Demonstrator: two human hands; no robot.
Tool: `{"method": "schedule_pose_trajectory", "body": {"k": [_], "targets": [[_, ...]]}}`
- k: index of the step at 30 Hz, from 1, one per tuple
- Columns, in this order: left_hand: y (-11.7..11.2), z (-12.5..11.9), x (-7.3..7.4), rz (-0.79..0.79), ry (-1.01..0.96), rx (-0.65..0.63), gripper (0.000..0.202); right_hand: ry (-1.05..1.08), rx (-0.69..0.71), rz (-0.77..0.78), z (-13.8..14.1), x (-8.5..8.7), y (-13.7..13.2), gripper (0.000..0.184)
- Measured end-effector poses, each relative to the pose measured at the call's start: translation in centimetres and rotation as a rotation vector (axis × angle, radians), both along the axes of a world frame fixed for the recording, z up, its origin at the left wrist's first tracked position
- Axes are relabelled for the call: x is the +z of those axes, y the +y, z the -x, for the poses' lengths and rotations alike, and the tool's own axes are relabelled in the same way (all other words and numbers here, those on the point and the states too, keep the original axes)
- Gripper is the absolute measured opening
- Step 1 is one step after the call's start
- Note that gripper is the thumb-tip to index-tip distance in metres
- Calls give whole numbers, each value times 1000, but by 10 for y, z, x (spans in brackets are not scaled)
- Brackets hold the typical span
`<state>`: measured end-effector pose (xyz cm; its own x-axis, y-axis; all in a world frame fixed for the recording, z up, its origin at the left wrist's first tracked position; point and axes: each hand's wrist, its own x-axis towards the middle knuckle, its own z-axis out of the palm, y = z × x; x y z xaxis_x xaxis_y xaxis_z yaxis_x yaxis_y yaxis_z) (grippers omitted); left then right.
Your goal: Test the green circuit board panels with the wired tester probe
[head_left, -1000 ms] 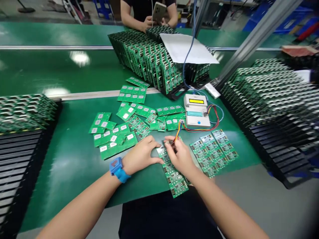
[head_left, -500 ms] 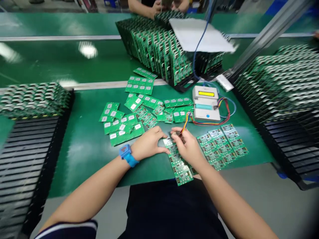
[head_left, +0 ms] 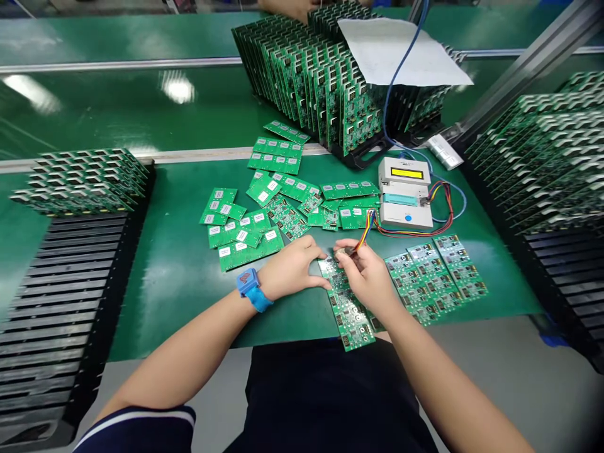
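A long green circuit board strip (head_left: 350, 311) lies on the green mat in front of me. My left hand (head_left: 292, 270), with a blue wristband, presses its fingers flat on the strip's far end. My right hand (head_left: 365, 270) pinches a small connector (head_left: 343, 251) on coloured wires (head_left: 367, 228) against the same end of the strip. The wires run to a white programmer box (head_left: 404, 201) with a yellow display.
Loose green boards (head_left: 264, 207) are scattered beyond my hands; a panel of boards (head_left: 436, 277) lies to the right. Racks packed with boards stand at the back (head_left: 311, 82), the right (head_left: 542, 163) and the left (head_left: 80, 182). Black slotted trays (head_left: 51, 314) sit at the left. Another person's hands reach the far rack.
My hands have stayed on the strip's far end. The view has tilted down and shifted, so the person at the far rack is almost out of the picture.
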<state>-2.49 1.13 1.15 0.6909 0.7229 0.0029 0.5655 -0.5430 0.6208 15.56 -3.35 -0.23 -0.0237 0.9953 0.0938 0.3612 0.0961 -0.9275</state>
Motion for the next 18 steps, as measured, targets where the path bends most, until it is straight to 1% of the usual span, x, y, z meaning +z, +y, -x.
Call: {"method": "schedule_pose_trajectory", "body": {"k": [5, 7, 9, 12, 13, 16, 18], "targets": [[-3, -1, 5, -28, 23, 14, 53, 17, -8, 5, -1, 0, 1, 20], [-6, -2, 10, -68, 43, 6, 48, 8, -5, 3, -1, 0, 1, 20], [-10, -3, 13, -113, 71, -58, 36, -9, -5, -4, -1, 1, 1, 19], [-17, -6, 17, -158, 109, -224, 13, -36, -24, -38, 0, 3, 1, 18], [-19, -6, 18, -170, 126, -267, 12, -43, -33, -50, 0, 4, 1, 17], [-27, -9, 20, -204, 183, -319, 23, -56, -42, -74, 1, 5, 1, 16], [-30, -10, 21, -239, 202, -332, 48, -59, -38, -83, 1, 5, 2, 16]]}}
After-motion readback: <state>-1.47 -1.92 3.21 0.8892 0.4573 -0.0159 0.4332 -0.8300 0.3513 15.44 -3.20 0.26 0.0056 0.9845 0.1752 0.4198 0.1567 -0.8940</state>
